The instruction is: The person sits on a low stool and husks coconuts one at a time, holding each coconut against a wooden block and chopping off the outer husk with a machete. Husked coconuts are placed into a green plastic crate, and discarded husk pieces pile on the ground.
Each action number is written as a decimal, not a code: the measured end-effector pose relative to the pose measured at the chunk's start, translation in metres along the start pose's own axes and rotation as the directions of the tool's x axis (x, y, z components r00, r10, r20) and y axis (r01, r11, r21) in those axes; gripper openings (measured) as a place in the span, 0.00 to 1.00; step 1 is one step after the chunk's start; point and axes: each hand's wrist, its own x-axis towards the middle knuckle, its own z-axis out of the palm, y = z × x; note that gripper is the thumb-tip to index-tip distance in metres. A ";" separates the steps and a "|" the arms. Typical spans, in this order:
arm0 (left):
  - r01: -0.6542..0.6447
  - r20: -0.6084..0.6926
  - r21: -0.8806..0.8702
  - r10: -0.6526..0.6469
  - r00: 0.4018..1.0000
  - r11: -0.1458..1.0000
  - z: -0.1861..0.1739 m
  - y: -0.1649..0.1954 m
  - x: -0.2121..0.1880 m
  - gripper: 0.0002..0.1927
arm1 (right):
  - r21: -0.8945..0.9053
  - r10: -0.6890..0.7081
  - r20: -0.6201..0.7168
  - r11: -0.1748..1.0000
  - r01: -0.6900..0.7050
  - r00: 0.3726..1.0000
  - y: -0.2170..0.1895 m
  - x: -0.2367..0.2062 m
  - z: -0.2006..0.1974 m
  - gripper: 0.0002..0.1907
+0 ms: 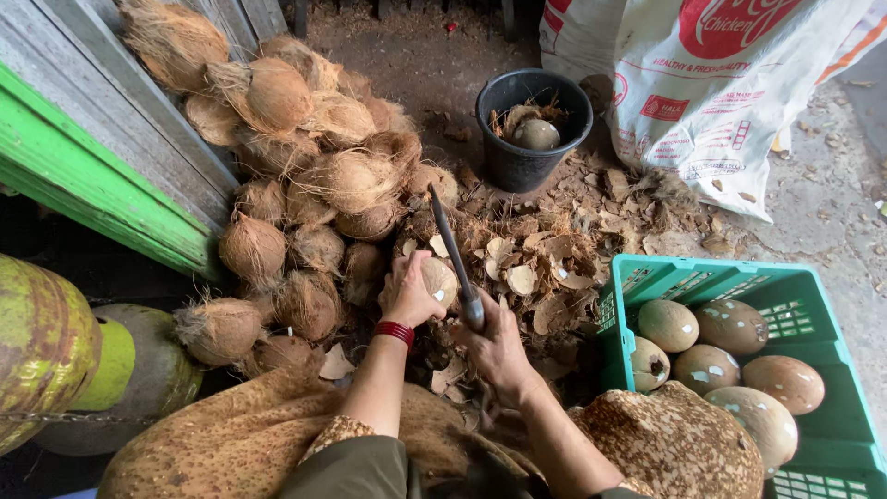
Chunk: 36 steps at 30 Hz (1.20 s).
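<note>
Brown coconut (438,280) gripped by left hand (409,294); right hand (496,346) clasps blade (452,244).

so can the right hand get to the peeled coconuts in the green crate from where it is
Probably yes. The crate sits open-topped just beside the right hand, nothing between them. But that hand's grip is full with the knife, so it would need freeing first.
</note>
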 end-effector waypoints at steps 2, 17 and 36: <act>0.000 0.014 0.008 0.000 1.000 1.000 0.000 -0.002 0.003 0.57 | 0.125 -0.182 -0.084 0.973 0.192 0.980 0.009 0.000 0.005 0.10; -0.296 -0.145 -0.008 0.292 0.945 0.955 0.008 -0.014 -0.020 0.54 | 0.189 0.275 0.074 0.940 -0.284 0.959 -0.023 -0.004 -0.020 0.10; -0.020 -0.198 -0.637 -0.138 0.970 0.771 0.010 -0.026 -0.013 0.62 | 0.349 0.561 0.155 0.739 -0.576 0.813 0.049 -0.003 -0.004 0.10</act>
